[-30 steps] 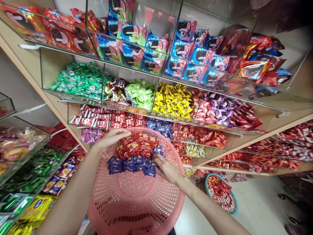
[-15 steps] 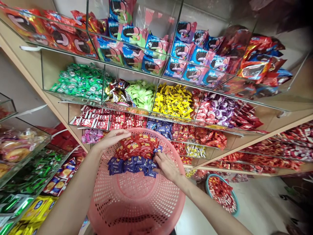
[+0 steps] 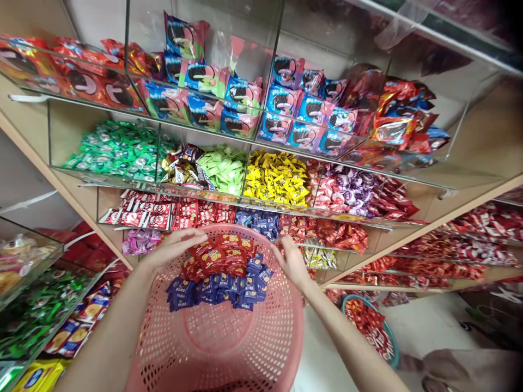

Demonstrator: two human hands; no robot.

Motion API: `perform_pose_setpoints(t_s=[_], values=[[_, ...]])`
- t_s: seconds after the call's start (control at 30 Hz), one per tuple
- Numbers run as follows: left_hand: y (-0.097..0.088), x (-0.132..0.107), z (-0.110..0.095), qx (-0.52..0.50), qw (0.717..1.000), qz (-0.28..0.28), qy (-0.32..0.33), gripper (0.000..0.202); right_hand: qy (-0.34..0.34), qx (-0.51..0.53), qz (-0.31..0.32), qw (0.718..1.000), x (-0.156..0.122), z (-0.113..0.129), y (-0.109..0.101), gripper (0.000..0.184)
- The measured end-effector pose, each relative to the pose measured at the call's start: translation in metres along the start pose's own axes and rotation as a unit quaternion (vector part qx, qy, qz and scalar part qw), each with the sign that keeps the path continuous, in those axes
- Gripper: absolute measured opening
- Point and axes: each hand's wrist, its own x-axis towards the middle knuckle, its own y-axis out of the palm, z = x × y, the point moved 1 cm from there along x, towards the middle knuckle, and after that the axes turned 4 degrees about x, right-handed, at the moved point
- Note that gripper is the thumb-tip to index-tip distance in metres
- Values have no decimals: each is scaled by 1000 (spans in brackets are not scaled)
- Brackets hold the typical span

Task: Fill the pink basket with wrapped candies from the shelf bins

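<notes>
A pink perforated plastic basket [image 3: 220, 348] fills the space in front of me, its far rim against the candy shelf. Inside, red orange-printed candy packets [image 3: 223, 256] lie along the far wall, and a band of dark blue candy packets [image 3: 220, 288] lies on the near side of them. My left hand [image 3: 177, 247] is laid over the basket's far-left rim, its fingers pointing right along the edge. At the far-right rim is my right hand [image 3: 292, 261], thumb and fingers apart, with no packet visible in it; part of it is turned away from view.
Glass-fronted shelf bins hold green candies [image 3: 122, 147], yellow candies [image 3: 278, 177] and blue cookie packs [image 3: 281, 100]. Below the basket's far rim are more blue packets [image 3: 261, 220]. A teal tub [image 3: 390, 337] of red packets stands on the floor, right. Another snack rack [image 3: 36, 305] is left.
My right hand has left the blue packets and moved up and right to the rim. More blue packets show at the right end of the band. The view has shifted slightly.
</notes>
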Motion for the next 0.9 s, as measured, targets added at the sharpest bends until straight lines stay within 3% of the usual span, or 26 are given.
perform_pose_setpoints(t_s=[0.1,0.2,0.33,0.5,0.7,0.9], values=[[0,-1,-1,5,1000,2,3,44,96,-33,17,995,29,-31,3,19],[-1,-1,-3,10,1000,6,4,45,132,-49,77,987,53,-50,22,20],[-2,-1,-3,14,1000,6,5,42,151,-67,123,979,78,-56,44,25],[-1,1,-1,8,1000,7,14,39,176,-91,157,968,91,-60,55,30],[-1,0,0,3,1000,11,17,39,182,-59,125,974,89,-60,59,23],[-1,0,-1,7,1000,9,13,39,180,55,35,981,83,-46,37,23]])
